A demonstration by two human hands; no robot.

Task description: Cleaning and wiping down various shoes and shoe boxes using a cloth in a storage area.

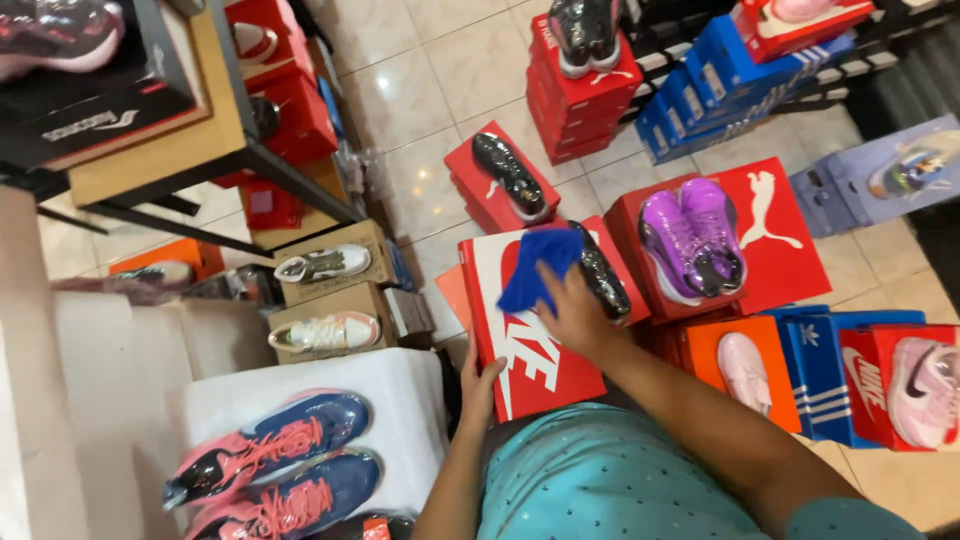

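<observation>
Red shoebox (530, 350): left hand (480, 385) flat, steadying its near edge; right hand (572, 312) presses a blue cloth (540, 262) on the lid. Wrapped dark shoe (603, 272), probably loose, just beyond the right hand; best to wipe around it.

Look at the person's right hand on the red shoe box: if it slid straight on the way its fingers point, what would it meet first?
Probably the blue cloth under the right hand fingers, then the box's far edge; depth beyond is unclear.

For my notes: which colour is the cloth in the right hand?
The cloth is blue, seen in the head view.
</observation>
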